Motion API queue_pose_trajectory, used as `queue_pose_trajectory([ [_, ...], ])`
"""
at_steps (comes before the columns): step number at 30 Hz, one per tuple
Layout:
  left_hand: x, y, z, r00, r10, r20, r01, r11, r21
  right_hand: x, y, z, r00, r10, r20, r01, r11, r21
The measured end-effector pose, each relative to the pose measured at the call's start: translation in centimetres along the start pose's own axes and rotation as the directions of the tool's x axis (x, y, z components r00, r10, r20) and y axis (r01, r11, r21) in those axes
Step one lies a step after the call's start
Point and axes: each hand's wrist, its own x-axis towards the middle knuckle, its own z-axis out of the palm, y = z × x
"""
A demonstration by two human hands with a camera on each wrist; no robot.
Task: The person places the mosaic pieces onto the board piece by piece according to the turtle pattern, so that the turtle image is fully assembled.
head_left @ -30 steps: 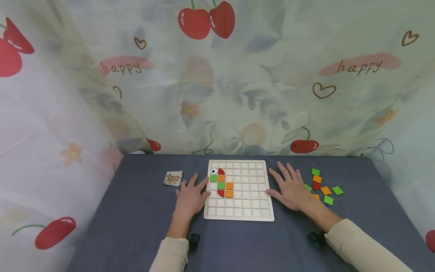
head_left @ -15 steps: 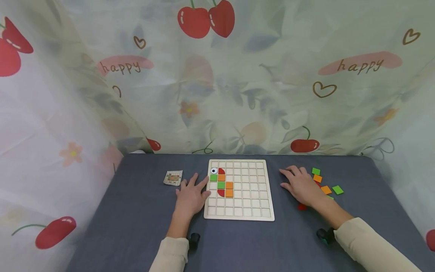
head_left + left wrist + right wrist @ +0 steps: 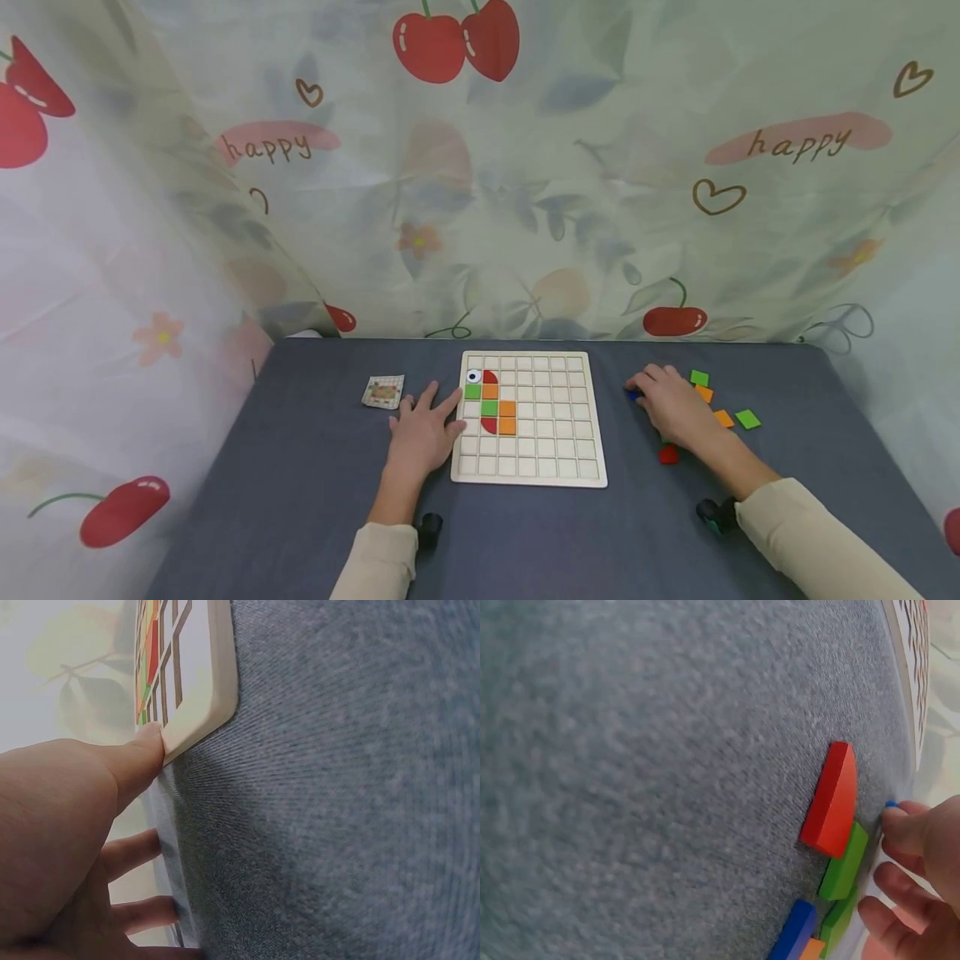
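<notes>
The light wooden grid board [image 3: 555, 467] lies flat on the table, with several coloured pieces set in its left columns, among them a white eye piece [image 3: 473, 377]. My left hand [image 3: 420, 437] rests at the board's left side, fingers spread; in the left wrist view its thumb touches the board's edge. Right of the board, my right hand [image 3: 675, 408] pinches a small blue piece [image 3: 633, 394] between thumb and index finger. Only a sliver of that blue piece [image 3: 891, 803] shows in the right wrist view. A red piece [image 3: 831, 801] with a curved side lies near this hand.
Loose green [image 3: 747, 418] and orange tiles [image 3: 723, 418] lie around and partly under the right hand. Another blue piece [image 3: 793, 930] lies closer to the right wrist. A small picture card [image 3: 383, 392] sits left of the board. Patterned curtains surround the dark table.
My right hand has left the board's right edge, moved right to the loose pieces, and now pinches a blue one. The left hand has stayed in place.
</notes>
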Motion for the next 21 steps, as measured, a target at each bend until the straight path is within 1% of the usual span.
queue_pose_trajectory([
  [7, -0.14, -0.04, -0.21, 1.0, -0.006, 0.001, 0.006, 1.0, -0.002, 0.48, 0.04, -0.39, 0.997, 0.06, 0.054, -0.062, 0.997, 0.045],
  [10, -0.15, -0.02, -0.19, 1.0, -0.002, -0.003, 0.002, 1.0, -0.008, 0.53, -0.11, -0.46, 0.995, 0.058, 0.082, -0.065, 0.994, 0.091],
  [13, -0.13, -0.02, -0.1, 1.0, 0.003, -0.007, -0.003, 1.0, -0.01, 0.5, -0.31, -0.41, 0.996, 0.045, 0.081, -0.056, 0.99, 0.128],
  [18, -0.21, 0.04, -0.08, 1.0, -0.003, -0.006, 0.003, 1.0, -0.008, 0.39, -0.6, -0.29, 0.998, 0.014, 0.063, -0.022, 0.993, 0.115],
  [21, -0.21, 0.14, -0.08, 1.0, -0.005, -0.004, 0.005, 1.0, -0.003, 0.22, -0.71, -0.27, 0.998, 0.026, 0.06, -0.03, 0.997, 0.077],
])
